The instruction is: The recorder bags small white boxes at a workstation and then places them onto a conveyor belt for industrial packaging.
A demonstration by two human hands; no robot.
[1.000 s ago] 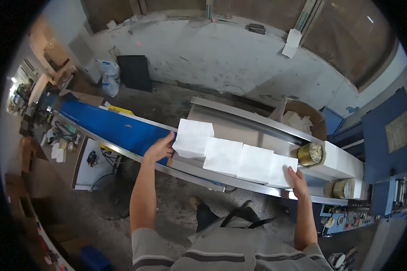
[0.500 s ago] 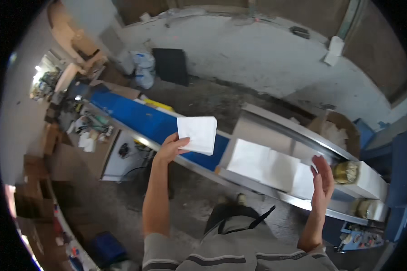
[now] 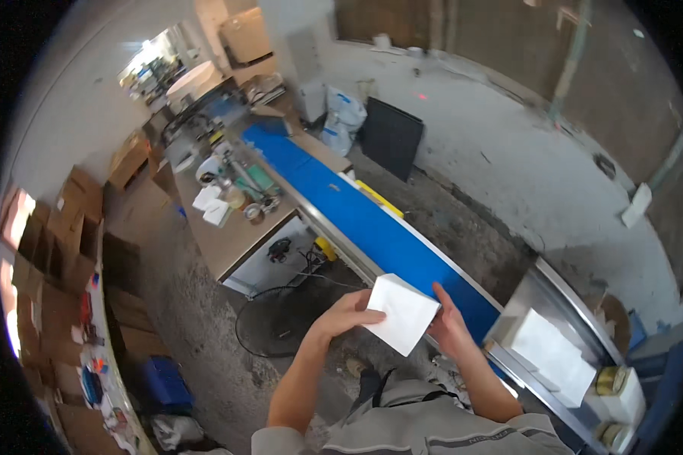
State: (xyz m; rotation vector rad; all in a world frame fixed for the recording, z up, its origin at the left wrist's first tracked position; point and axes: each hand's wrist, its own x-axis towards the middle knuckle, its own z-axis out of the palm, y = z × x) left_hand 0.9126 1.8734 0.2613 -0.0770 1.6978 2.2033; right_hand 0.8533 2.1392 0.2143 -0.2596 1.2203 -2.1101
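Note:
A white square stack [image 3: 404,315], which looks like folded paper, is held tilted in front of my body. My left hand [image 3: 349,315] is closed on its left side, thumb lying across the face and the other fingers hidden behind. At the stack's right corner is my right hand [image 3: 451,330], with fingers stretched upward and apart; whether it touches the stack I cannot tell. Below and beyond both hands runs a blue conveyor belt [image 3: 341,201]. More white stacks [image 3: 546,349] lie in the metal trough [image 3: 580,303] at the right.
Left of the belt stands a table [image 3: 228,246] cluttered with tools and small items. A black round mat-like thing [image 3: 281,334] is on the floor beneath. Cardboard boxes [image 3: 72,205] and a blue bin [image 3: 167,383] are at the far left. A dark panel [image 3: 391,136] leans by the wall.
My view has turned left, showing more belt. My right hand has left the stacks in the trough and come to the right side of the stack in my left hand.

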